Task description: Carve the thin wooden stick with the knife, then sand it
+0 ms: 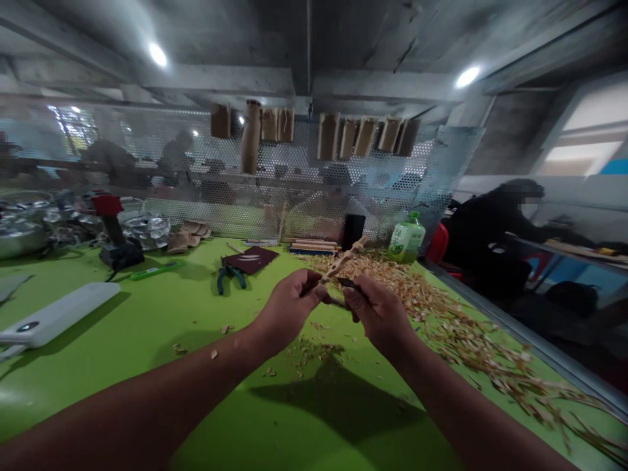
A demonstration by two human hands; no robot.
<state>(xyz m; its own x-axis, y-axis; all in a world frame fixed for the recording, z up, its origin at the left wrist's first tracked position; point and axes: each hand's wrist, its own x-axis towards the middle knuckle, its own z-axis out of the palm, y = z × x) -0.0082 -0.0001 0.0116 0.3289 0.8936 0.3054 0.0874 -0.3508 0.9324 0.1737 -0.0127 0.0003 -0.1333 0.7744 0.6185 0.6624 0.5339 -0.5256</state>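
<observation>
My left hand [294, 304] is closed around a pale, knobbly carved wooden stick [346, 256], which points up and away to the right. In my right hand [377, 307] is a carving knife [347, 283], its dark blade lying at or very near the stick; my fingers hide most of its handle. Both hands are above the green tabletop [216, 405], close together. Small wood chips [318, 350] lie on the table below them, and one chip rests on my left forearm [196, 386].
Wood shavings [417, 288] spread along the right side. Pliers [231, 276], dark sandpaper [252, 260], a green pen [156, 270], a power drill [115, 229] and a white lamp [69, 314] lie leftward. A bottle [407, 239] and phone [353, 230] stand behind. A person [490, 229] sits right.
</observation>
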